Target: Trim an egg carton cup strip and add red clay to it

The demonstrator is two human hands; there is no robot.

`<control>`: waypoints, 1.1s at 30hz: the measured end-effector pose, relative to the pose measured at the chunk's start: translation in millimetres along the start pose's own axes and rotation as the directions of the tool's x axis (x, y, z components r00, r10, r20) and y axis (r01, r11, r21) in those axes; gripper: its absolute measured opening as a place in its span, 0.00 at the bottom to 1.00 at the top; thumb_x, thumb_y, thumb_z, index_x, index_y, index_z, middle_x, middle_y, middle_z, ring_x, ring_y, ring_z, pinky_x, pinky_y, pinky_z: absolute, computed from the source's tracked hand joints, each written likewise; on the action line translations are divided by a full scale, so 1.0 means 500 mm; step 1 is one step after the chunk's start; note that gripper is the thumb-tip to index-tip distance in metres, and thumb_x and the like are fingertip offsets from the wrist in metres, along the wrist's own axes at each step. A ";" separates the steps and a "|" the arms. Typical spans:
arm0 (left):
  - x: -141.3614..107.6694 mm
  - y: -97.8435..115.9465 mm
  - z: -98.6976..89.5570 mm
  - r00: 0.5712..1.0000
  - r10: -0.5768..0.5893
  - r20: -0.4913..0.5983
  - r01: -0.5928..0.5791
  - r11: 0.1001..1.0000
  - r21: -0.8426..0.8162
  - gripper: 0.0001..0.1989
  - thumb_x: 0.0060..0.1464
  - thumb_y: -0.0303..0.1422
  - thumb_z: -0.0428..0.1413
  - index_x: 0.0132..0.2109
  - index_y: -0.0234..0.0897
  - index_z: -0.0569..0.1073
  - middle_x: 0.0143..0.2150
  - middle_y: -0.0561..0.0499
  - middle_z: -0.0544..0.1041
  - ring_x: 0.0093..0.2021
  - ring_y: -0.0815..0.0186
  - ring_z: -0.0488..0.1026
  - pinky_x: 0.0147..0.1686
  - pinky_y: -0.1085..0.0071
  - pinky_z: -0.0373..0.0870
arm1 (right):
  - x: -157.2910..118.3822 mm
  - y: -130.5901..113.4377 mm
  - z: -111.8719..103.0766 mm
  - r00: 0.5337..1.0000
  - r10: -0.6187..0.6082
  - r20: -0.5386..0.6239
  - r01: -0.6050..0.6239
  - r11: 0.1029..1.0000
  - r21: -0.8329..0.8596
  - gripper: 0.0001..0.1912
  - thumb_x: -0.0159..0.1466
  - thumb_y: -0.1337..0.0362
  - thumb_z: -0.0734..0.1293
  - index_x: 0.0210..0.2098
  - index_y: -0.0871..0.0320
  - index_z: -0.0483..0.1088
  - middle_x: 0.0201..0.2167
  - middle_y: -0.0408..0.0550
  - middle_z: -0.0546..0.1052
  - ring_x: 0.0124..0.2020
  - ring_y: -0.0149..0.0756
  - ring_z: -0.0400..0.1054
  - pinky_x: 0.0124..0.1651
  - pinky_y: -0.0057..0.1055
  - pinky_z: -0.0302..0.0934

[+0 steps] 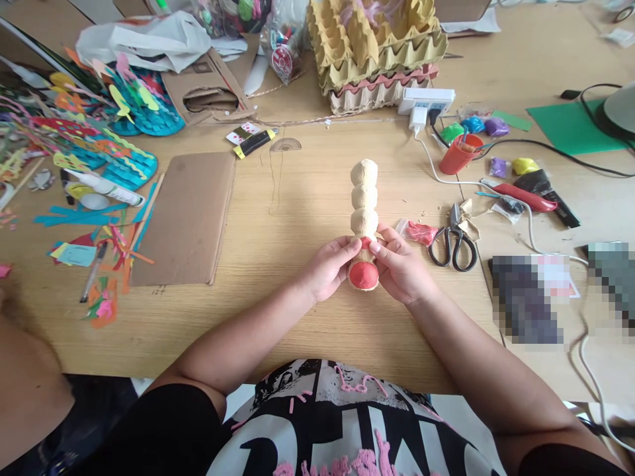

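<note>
Both hands hold a strip of egg carton cups (364, 192), tan and bumpy, pointing away from me over the table. Red clay (364, 275) covers the face of the cup nearest me, and a smaller red patch shows between my thumbs. My left hand (330, 268) grips the strip's left side, thumb on top. From the right, my right hand (401, 263) pinches it with the thumb by the small red patch; its other fingers are partly hidden behind. Just right of that hand lie a bag of red clay (421, 233) and black-handled scissors (453, 241).
Flat brown cardboard (178, 218) lies left, beside paper scraps and a glue bottle (106, 188). Stacked egg trays (377, 53) stand at the back. A power strip (426, 100), a red cup (460, 155) and cables occupy the right. Another person's arm (30, 383) is at far left.
</note>
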State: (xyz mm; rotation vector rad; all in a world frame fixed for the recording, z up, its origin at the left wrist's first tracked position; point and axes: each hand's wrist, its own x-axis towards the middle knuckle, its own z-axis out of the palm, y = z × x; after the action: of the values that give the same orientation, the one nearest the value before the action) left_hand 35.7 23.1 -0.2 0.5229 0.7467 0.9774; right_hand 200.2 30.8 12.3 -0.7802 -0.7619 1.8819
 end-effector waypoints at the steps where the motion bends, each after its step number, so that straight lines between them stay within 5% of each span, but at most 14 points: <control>1: 0.000 0.000 0.000 1.000 0.002 0.003 -0.002 1.000 -0.001 0.24 0.48 0.49 0.75 0.42 0.35 0.82 0.39 0.50 0.82 0.36 0.70 0.76 0.36 0.73 0.71 | 0.000 0.000 0.000 1.000 -0.001 -0.002 0.001 1.000 -0.001 0.25 0.58 0.57 0.83 0.52 0.48 0.74 0.40 0.42 0.85 0.41 0.35 0.80 0.50 0.34 0.75; 14: -0.003 0.004 0.002 0.999 0.037 -0.024 -0.036 0.999 0.035 0.23 0.48 0.50 0.75 0.40 0.36 0.81 0.37 0.51 0.81 0.35 0.69 0.75 0.34 0.72 0.69 | -0.005 -0.005 -0.003 0.998 0.007 0.064 -0.002 0.997 -0.078 0.27 0.61 0.53 0.81 0.57 0.46 0.73 0.46 0.45 0.84 0.47 0.38 0.79 0.49 0.34 0.76; 22: -0.007 -0.001 0.006 0.999 0.043 -0.016 -0.042 0.998 0.042 0.23 0.50 0.50 0.74 0.41 0.35 0.81 0.38 0.50 0.82 0.36 0.69 0.77 0.36 0.72 0.71 | -0.002 -0.004 0.013 0.999 -0.045 0.011 0.046 0.994 -0.094 0.30 0.56 0.56 0.84 0.54 0.49 0.74 0.37 0.41 0.84 0.39 0.34 0.78 0.47 0.31 0.74; 33: -0.009 0.007 0.008 0.999 0.033 0.006 -0.034 0.997 0.062 0.25 0.50 0.52 0.74 0.41 0.36 0.80 0.37 0.50 0.81 0.34 0.69 0.75 0.33 0.72 0.70 | 0.001 -0.002 0.006 0.998 -0.066 0.008 0.067 0.990 -0.127 0.31 0.57 0.57 0.84 0.56 0.48 0.74 0.38 0.42 0.84 0.39 0.35 0.78 0.46 0.33 0.75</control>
State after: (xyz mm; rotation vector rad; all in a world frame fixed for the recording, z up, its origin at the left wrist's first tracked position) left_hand 35.2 20.6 6.3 0.5938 0.7679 0.9857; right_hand 198.2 31.0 14.7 -0.8209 -0.9068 1.7892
